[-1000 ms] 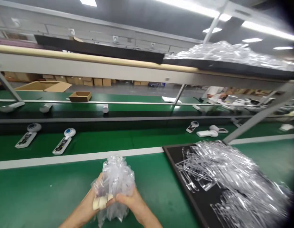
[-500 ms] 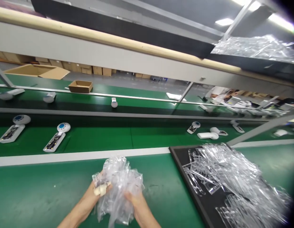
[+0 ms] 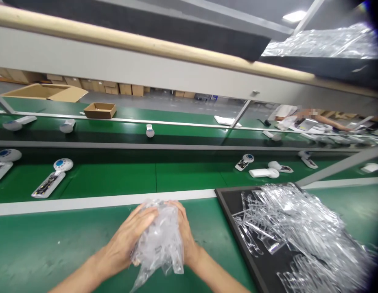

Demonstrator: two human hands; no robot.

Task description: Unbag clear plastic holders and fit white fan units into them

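Observation:
A crumpled bundle of clear plastic film is squeezed between my two hands above the green work surface. My left hand presses its left side, fingers wrapped over the top. On the other side, my right hand curls around the bundle's right edge. A loose tail of film hangs down at the lower left. A small pale piece shows under the bundle near my left hand, too small to name. To the right, a black tray holds a heap of clear plastic parts.
Beyond the pale edge strip, a green conveyor carries white devices with round heads. A small open carton stands farther back. A metal brace slants at the right. Another person's arm shows at the back right.
My hands have closed in around the film, which is now more compact. My left fingers have moved over its top. The near devices on the left of the conveyor have shifted left.

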